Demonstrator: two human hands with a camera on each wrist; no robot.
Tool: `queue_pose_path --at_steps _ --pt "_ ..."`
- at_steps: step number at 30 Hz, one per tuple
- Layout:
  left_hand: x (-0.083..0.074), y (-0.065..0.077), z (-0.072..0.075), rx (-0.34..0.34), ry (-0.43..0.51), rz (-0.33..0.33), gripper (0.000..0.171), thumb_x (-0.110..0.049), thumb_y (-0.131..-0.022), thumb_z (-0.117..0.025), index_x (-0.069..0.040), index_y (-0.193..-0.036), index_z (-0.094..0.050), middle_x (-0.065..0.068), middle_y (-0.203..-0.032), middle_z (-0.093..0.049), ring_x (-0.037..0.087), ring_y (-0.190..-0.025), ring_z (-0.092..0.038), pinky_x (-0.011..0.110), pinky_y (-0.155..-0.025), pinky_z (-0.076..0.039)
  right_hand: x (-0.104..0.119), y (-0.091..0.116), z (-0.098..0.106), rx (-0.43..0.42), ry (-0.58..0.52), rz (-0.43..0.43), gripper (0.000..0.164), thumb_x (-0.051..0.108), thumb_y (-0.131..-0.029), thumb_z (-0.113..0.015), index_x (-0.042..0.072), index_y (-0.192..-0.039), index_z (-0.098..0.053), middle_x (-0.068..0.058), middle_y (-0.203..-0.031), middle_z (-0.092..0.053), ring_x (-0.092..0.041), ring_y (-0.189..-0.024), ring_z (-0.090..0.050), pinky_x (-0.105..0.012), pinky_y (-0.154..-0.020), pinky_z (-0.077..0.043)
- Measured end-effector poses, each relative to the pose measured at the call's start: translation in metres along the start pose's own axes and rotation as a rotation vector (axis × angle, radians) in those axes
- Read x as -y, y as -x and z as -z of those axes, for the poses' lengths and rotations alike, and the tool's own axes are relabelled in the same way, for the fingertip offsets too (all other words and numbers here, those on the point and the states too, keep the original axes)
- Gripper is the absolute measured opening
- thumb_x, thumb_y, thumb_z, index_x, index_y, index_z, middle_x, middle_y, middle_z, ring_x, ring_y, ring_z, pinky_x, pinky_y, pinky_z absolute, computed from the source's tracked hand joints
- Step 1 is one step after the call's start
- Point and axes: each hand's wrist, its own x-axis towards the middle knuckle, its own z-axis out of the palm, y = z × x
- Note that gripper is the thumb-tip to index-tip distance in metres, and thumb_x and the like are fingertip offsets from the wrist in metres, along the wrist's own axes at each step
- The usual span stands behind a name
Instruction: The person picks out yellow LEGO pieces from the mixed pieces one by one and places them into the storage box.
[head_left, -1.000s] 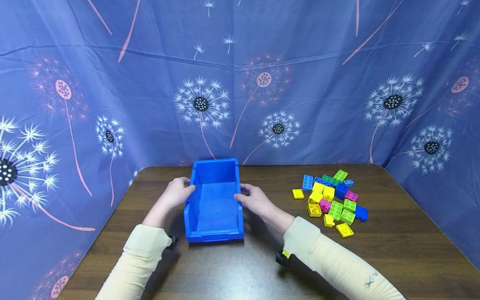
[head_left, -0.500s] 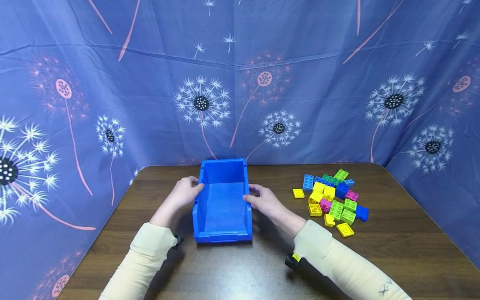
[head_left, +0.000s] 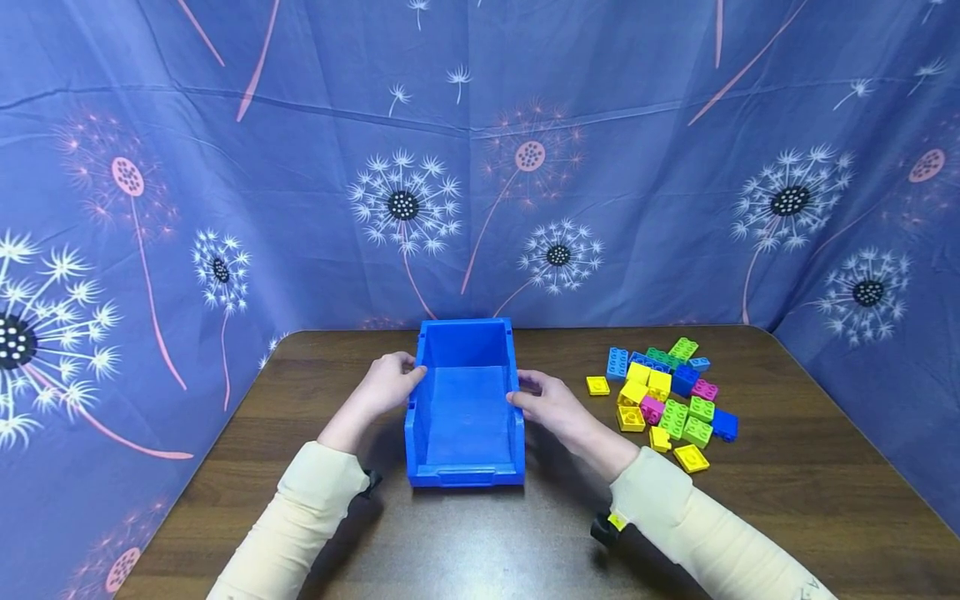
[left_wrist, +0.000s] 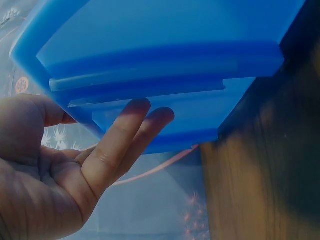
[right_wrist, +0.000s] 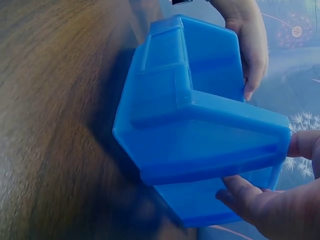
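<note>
A blue plastic storage bin (head_left: 468, 417) with a low front lip stands at the middle of the table, its inside bare. My left hand (head_left: 390, 383) grips its left wall, thumb over the top edge. In the left wrist view the fingers (left_wrist: 112, 150) lie against the outer side below a ledge. On the opposite wall, my right hand (head_left: 551, 404) holds the rim the same way, thumb on top. The right wrist view shows these fingers (right_wrist: 245, 192) under the side ledge of the bin (right_wrist: 200, 135), with the left hand (right_wrist: 250, 45) on the far wall.
To the right lies a loose pile of toy building bricks (head_left: 660, 392) in yellow, green, blue and pink. A wooden table (head_left: 810, 467) carries everything. Behind it hangs a blue curtain (head_left: 637, 167) with dandelion prints, close to the table's back edge.
Both hands have moved the blue bin steadily to the right across the table, nearer the bricks. Their hold on its side walls looks the same, and the bricks have stayed put.
</note>
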Motion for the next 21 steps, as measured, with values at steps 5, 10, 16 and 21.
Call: queue_pose_path --at_steps 5,10,16,21 --pt "-0.005 -0.001 -0.006 0.007 0.008 -0.014 0.039 -0.022 -0.096 -0.052 0.009 -0.119 -0.053 0.024 -0.099 -0.066 0.02 -0.064 -0.068 0.038 -0.061 -0.057 -0.002 0.003 0.008 0.006 -0.011 -0.013 0.056 0.02 -0.092 -0.06 0.004 -0.14 -0.037 -0.018 -0.141 -0.043 -0.035 -0.121 -0.052 -0.049 -0.096 -0.044" --pt "-0.009 -0.001 -0.011 0.007 0.006 -0.033 0.038 -0.022 -0.095 -0.054 0.009 -0.117 -0.054 0.021 -0.092 -0.066 0.02 -0.061 -0.068 0.035 -0.058 -0.057 -0.004 0.008 0.015 0.021 -0.009 -0.018 0.058 0.022 -0.092 -0.06 0.005 -0.141 -0.035 -0.019 -0.142 -0.042 -0.036 -0.122 -0.051 -0.048 -0.097 -0.044" --pt "-0.015 -0.002 -0.017 0.018 -0.006 -0.05 0.036 -0.022 -0.095 -0.054 0.007 -0.116 -0.055 0.016 -0.088 -0.066 0.023 -0.06 -0.065 0.028 -0.053 -0.052 -0.004 0.013 0.024 0.032 -0.036 -0.017 0.057 0.02 -0.093 -0.058 0.002 -0.141 -0.033 -0.022 -0.142 -0.04 -0.037 -0.121 -0.052 -0.047 -0.096 -0.044" --pt "-0.021 -0.001 -0.021 0.029 0.006 -0.047 0.039 -0.023 -0.096 -0.054 0.008 -0.119 -0.054 0.017 -0.092 -0.066 0.018 -0.059 -0.064 0.03 -0.055 -0.054 -0.005 0.016 0.03 0.026 -0.037 -0.033 0.06 0.022 -0.092 -0.061 0.002 -0.141 -0.033 -0.021 -0.142 -0.04 -0.037 -0.121 -0.052 -0.047 -0.096 -0.045"
